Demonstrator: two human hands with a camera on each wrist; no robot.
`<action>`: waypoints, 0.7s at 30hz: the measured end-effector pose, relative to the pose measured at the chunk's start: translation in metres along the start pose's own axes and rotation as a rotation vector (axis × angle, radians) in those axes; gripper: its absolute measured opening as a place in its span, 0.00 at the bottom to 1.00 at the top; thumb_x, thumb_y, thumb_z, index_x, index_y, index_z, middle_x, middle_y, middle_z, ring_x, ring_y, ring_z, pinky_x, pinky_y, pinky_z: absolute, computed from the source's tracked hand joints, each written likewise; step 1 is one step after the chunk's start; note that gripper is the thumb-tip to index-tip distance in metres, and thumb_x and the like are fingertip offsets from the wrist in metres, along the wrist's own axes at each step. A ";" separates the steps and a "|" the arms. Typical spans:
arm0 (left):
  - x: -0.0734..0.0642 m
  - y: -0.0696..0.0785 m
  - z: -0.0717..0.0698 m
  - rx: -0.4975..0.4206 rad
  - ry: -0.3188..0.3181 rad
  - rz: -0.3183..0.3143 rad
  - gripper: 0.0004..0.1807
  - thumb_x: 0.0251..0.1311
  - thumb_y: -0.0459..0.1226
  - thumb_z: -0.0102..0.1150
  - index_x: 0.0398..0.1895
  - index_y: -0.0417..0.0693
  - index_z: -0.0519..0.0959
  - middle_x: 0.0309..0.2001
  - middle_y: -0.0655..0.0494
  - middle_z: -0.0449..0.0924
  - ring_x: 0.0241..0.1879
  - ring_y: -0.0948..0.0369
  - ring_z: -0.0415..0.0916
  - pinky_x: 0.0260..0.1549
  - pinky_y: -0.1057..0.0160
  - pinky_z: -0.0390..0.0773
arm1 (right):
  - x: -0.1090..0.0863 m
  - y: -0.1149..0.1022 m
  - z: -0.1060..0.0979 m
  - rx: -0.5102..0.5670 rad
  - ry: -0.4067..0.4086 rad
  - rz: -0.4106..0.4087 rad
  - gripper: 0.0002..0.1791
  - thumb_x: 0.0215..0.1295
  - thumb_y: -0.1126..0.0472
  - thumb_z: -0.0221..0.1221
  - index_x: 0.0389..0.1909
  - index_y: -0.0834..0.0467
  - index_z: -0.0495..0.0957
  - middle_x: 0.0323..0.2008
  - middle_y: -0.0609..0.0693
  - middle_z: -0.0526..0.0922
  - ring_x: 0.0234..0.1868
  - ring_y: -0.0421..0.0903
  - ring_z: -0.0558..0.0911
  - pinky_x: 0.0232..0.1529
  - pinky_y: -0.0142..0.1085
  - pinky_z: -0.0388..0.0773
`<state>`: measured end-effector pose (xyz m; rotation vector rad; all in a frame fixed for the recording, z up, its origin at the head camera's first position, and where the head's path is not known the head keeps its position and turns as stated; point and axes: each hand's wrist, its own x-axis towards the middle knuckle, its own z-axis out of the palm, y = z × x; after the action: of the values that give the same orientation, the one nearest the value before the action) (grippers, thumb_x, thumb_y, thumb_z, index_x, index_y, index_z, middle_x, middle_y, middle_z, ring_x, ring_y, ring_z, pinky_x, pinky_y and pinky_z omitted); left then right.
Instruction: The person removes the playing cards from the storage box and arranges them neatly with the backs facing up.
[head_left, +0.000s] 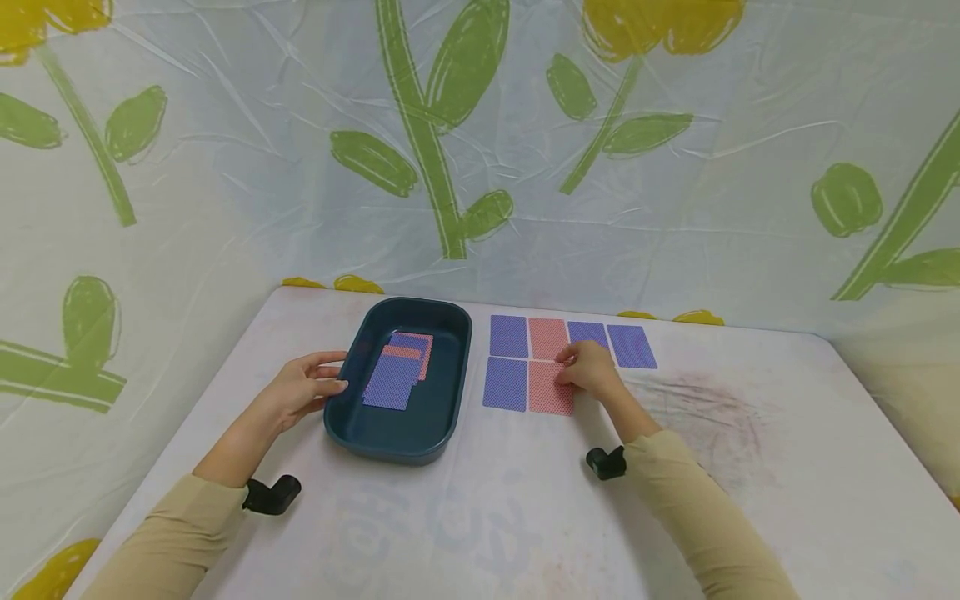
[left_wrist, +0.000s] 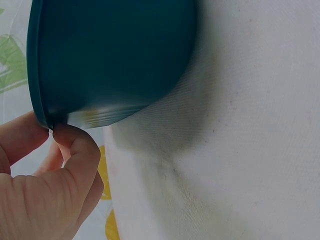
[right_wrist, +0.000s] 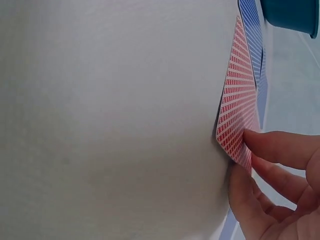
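Observation:
A dark teal tray [head_left: 420,446] stands on the table, with several overlapping blue and red playing cards [head_left: 393,383] inside it, backs up. My left hand [head_left: 296,390] pinches the tray's left rim between thumb and fingers, as the left wrist view shows close up. To the tray's right, my right hand [head_left: 596,372] pinches the right edge of a red-backed playing card [right_wrist: 235,107] in the front row. Its thumb is at the card's edge and a finger lies on top. Beside that card is a blue-backed card [head_left: 505,385].
Behind lies a row of face-down cards: a blue one [head_left: 508,337], a red one [head_left: 547,337] and two more blue ones [head_left: 632,347], one partly behind my right hand. A white cloth [head_left: 480,517] covers the table. A flower-patterned sheet [head_left: 517,233] hangs behind it.

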<state>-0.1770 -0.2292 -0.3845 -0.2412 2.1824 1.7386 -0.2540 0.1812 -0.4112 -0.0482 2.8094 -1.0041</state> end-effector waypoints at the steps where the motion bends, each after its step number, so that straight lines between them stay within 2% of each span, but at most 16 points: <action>1: 0.000 0.000 0.000 0.001 0.002 0.000 0.32 0.62 0.28 0.53 0.69 0.38 0.55 0.59 0.36 0.61 0.48 0.52 0.71 0.45 0.63 0.75 | 0.000 -0.001 0.000 -0.031 0.009 -0.004 0.18 0.41 0.69 0.67 0.38 0.68 0.81 0.23 0.52 0.77 0.21 0.41 0.72 0.24 0.31 0.70; 3: 0.000 0.001 0.000 0.001 0.003 0.000 0.32 0.62 0.28 0.53 0.69 0.38 0.55 0.59 0.36 0.61 0.48 0.53 0.71 0.44 0.63 0.75 | 0.000 -0.003 0.000 -0.087 0.020 -0.011 0.18 0.41 0.67 0.68 0.37 0.67 0.81 0.22 0.50 0.77 0.22 0.42 0.72 0.25 0.32 0.68; 5: -0.001 0.001 0.000 0.000 0.005 0.000 0.32 0.62 0.28 0.53 0.69 0.38 0.55 0.58 0.36 0.62 0.46 0.54 0.71 0.43 0.64 0.76 | 0.000 -0.005 -0.001 -0.086 0.011 -0.001 0.17 0.43 0.67 0.67 0.37 0.67 0.81 0.21 0.50 0.76 0.21 0.42 0.72 0.25 0.32 0.68; 7: -0.001 0.002 0.000 0.000 0.006 -0.001 0.32 0.62 0.28 0.53 0.69 0.38 0.55 0.57 0.37 0.62 0.44 0.56 0.71 0.42 0.65 0.76 | 0.001 -0.008 -0.001 -0.046 -0.010 0.029 0.16 0.45 0.67 0.67 0.38 0.66 0.80 0.22 0.51 0.76 0.19 0.42 0.72 0.22 0.32 0.69; 10: -0.002 0.002 0.000 -0.002 0.009 -0.006 0.32 0.62 0.28 0.53 0.69 0.38 0.56 0.56 0.38 0.63 0.42 0.58 0.71 0.40 0.67 0.75 | 0.003 -0.014 -0.004 0.031 -0.048 0.067 0.16 0.48 0.68 0.65 0.41 0.66 0.79 0.28 0.52 0.75 0.22 0.42 0.73 0.24 0.32 0.73; 14: -0.001 0.001 0.000 -0.003 0.007 -0.004 0.32 0.62 0.28 0.53 0.69 0.37 0.56 0.55 0.39 0.63 0.41 0.60 0.71 0.39 0.67 0.75 | 0.006 -0.028 -0.007 0.140 -0.103 0.091 0.18 0.52 0.68 0.64 0.46 0.66 0.76 0.35 0.55 0.75 0.30 0.47 0.75 0.33 0.37 0.78; 21: 0.000 -0.001 0.000 -0.013 0.003 0.004 0.33 0.61 0.28 0.54 0.69 0.37 0.56 0.57 0.38 0.62 0.41 0.60 0.72 0.41 0.66 0.76 | 0.008 -0.056 -0.009 0.321 -0.184 0.049 0.21 0.56 0.71 0.61 0.52 0.69 0.71 0.35 0.55 0.72 0.33 0.49 0.76 0.42 0.45 0.78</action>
<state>-0.1770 -0.2299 -0.3857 -0.2434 2.1758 1.7557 -0.2647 0.1426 -0.3703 -0.0310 2.4438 -1.3500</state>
